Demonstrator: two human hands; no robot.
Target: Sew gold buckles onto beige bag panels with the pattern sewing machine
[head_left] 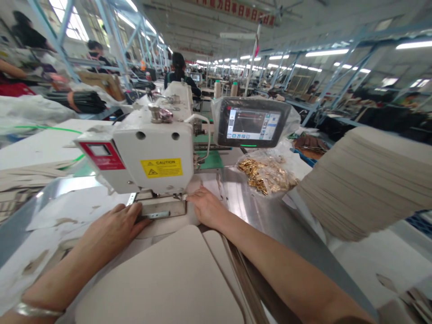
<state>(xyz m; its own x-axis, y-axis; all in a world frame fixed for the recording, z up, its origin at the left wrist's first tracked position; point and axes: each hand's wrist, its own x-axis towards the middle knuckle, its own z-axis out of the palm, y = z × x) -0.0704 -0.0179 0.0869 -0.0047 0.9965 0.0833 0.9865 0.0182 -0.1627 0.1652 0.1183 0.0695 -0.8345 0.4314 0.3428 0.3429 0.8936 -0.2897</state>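
Observation:
A white sewing machine [155, 148] with a yellow caution label stands in front of me. Under its head lies a beige piece [172, 222] within a metal frame [178, 208]. My left hand [123, 223] rests at the frame's left side, fingers bent with the thumb apart; whether it grips anything is unclear. My right hand [206, 207] is at the frame's right corner, fingers together near the needle area, on something I cannot make out. Nearest to me is a stack of beige rounded panels [168, 279], below both hands.
Right of the machine are a lit control screen [251, 122] and a plastic bag of gold metal parts [265, 174]. A tall stack of beige panels [367, 184] leans at the right. Dark bundled pieces [79, 102] lie at the left. Several people work farther back.

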